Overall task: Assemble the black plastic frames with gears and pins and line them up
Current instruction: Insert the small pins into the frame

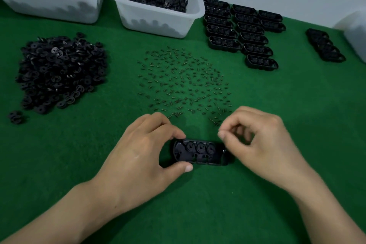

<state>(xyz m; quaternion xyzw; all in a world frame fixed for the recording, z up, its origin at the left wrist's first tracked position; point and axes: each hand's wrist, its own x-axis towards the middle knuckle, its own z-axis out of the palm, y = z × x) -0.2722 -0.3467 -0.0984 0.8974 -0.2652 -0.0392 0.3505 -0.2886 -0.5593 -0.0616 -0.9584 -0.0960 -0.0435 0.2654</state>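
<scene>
Three bins: one bin (49, 4) far left; a second bin (158, 20) just right of it; a third bin (354, 33) cut off by the right edge. Thirteen frames (247, 31) stand lined up far right, in three columns of five, six and two; right of them is one stack (324, 45) of about four more, the count unsure; one frame (198, 153) sits near, with three gears (200, 147) in it. One pile (59, 69) of gears lies left, too many to count; one small clump (15, 117) lies nearer, its number unclear. Pins (184, 83) are scattered mid-table, too many to count. Two hands: left hand (138, 154); right hand (257, 140).
</scene>
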